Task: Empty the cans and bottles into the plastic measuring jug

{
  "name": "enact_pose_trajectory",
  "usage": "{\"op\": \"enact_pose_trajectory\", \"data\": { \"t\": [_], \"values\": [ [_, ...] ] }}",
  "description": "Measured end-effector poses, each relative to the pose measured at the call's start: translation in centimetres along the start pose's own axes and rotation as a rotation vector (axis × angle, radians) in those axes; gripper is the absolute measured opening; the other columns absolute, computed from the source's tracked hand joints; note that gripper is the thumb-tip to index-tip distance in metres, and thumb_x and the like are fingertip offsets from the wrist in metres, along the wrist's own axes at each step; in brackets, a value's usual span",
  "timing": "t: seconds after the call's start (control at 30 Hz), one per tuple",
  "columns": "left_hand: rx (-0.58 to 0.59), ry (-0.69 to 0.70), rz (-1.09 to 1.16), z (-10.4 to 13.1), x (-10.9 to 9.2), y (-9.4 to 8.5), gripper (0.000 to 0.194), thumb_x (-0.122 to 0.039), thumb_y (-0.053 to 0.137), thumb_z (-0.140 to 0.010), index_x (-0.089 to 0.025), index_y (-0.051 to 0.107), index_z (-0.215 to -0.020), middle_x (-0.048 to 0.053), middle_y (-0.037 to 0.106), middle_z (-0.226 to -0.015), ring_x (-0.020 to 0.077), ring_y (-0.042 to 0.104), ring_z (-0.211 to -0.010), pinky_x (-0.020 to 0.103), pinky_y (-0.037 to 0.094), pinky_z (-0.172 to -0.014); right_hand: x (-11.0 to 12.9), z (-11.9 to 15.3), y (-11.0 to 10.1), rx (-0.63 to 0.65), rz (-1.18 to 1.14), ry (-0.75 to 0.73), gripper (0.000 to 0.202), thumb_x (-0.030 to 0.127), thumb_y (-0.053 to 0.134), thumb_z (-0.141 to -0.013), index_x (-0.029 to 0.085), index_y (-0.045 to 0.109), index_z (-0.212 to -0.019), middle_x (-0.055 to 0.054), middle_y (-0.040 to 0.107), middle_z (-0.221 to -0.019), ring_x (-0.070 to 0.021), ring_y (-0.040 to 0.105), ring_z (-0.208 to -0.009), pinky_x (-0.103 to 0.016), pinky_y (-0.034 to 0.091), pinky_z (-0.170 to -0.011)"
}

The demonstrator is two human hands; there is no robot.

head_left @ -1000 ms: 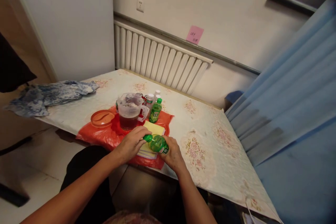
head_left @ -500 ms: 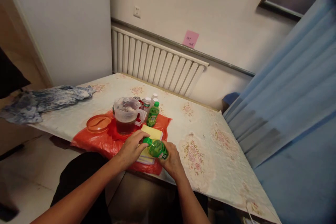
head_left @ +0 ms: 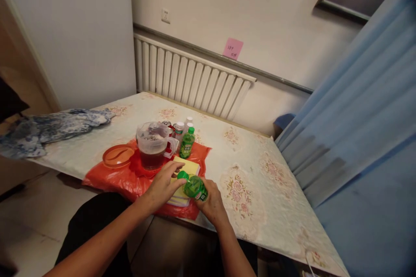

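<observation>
Bottle (head_left: 195, 187), clear green plastic, round-shouldered, is lying tilted in the air over the table's near edge, cap end pointing left. Right hand (head_left: 212, 202) is wrapping its lower half, fingers closed. Left hand (head_left: 164, 184) is hanging half open at the green cap (head_left: 183, 175), thumb by its rim; whether skin is touching, cannot tell. Label (head_left: 202, 196) is showing pale characters, too small to read.

Beneath, a yellow stack (head_left: 191, 167), flat, pale-edged, is resting on a crinkled red plastic bag (head_left: 107, 177); both hands and the bottle are partly covering the stack. An orange lid (head_left: 118, 156), round and shallow, is sitting beside a cloudy plastic jug (head_left: 152, 145) that is holding brown liquid. A second green bottle (head_left: 186, 145) is standing upright, its label print unreadable. White-capped bottles (head_left: 178, 132) and cans (head_left: 167, 124) are crowding behind, the jug partly blocking them.

Floral tablecloth (head_left: 260, 216) is spreading under everything. Farther off, a ribbed white radiator (head_left: 191, 78) is lining the wall; a pink note (head_left: 233, 48) above is bearing two handwritten lines, not surely legible.
</observation>
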State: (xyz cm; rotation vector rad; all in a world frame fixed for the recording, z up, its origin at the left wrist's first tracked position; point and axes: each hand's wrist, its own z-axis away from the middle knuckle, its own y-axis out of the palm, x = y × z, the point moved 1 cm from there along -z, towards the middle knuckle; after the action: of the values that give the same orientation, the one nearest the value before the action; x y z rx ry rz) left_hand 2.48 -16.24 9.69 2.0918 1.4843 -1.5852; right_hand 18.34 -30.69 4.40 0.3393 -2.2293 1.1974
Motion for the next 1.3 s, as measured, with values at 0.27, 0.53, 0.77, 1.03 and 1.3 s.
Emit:
{"op": "enact_pose_trajectory", "data": {
  "t": [0.27, 0.53, 0.77, 1.03, 1.3],
  "values": [
    [0.027, 0.038, -0.011, -0.3, 0.1, 0.6, 0.021, -0.025, 0.059, -0.082, -0.02, 0.065, -0.101, 0.005, 0.065, -0.098, 0.0206, 0.062, -0.091, 0.035, 0.051, -0.081, -0.1, 0.0, -0.2, -0.004, -0.035, 0.025, 0.049, 0.016, 0.073, -0.072, 0.024, 0.064, -0.12, -0.007, 0.069, -0.11, -0.0261, 0.062, -0.101, -0.039, 0.049, -0.09],
    [0.078, -0.002, -0.044, -0.9, 0.3, 1.0, 0.017, -0.023, 0.06, -0.08, -0.019, 0.066, -0.095, 0.004, 0.065, -0.09, 0.0198, 0.062, -0.084, 0.035, 0.052, -0.079, -0.4, -0.2, -0.1, 0.013, -0.05, 0.047, 0.047, 0.015, 0.071, -0.072, 0.025, 0.065, -0.118, -0.006, 0.07, -0.106, -0.0257, 0.063, -0.098, -0.038, 0.051, -0.087],
    [0.005, -0.044, -0.022, -0.4, 3.2, 1.6, 0.031, -0.037, 0.056, -0.088, -0.018, 0.063, -0.112, 0.006, 0.068, -0.09, 0.0202, 0.065, -0.082, 0.033, 0.054, -0.075, -1.9, -1.9, -0.9, -0.029, -0.222, 0.141, 0.05, 0.022, 0.073, -0.07, 0.023, 0.067, -0.119, -0.007, 0.072, -0.111, -0.0266, 0.067, -0.099, -0.038, 0.054, -0.089],
    [0.063, -0.199, -0.233, 5.7, 12.2, -1.5, 0.033, -0.049, 0.048, -0.093, -0.024, 0.068, -0.098, 0.006, 0.074, -0.097, 0.0242, 0.07, -0.09, 0.035, 0.056, -0.084, -6.5, -7.6, -1.6, -0.112, -0.514, 0.328, 0.052, 0.024, 0.072, -0.062, 0.02, 0.068, -0.113, -0.003, 0.076, -0.101, -0.0246, 0.07, -0.089, -0.037, 0.056, -0.083],
    [0.091, -0.323, -0.358, 8.5, 18.5, -4.6, 0.033, -0.054, 0.05, -0.091, -0.027, 0.068, -0.093, 0.003, 0.074, -0.095, 0.0241, 0.071, -0.091, 0.033, 0.057, -0.085, -10.2, -15.9, 1.7, -0.232, -0.563, 0.31, 0.045, 0.031, 0.073, -0.062, 0.018, 0.066, -0.104, -0.005, 0.075, -0.096, -0.0211, 0.067, -0.081, -0.032, 0.054, -0.074]
  ]
}}
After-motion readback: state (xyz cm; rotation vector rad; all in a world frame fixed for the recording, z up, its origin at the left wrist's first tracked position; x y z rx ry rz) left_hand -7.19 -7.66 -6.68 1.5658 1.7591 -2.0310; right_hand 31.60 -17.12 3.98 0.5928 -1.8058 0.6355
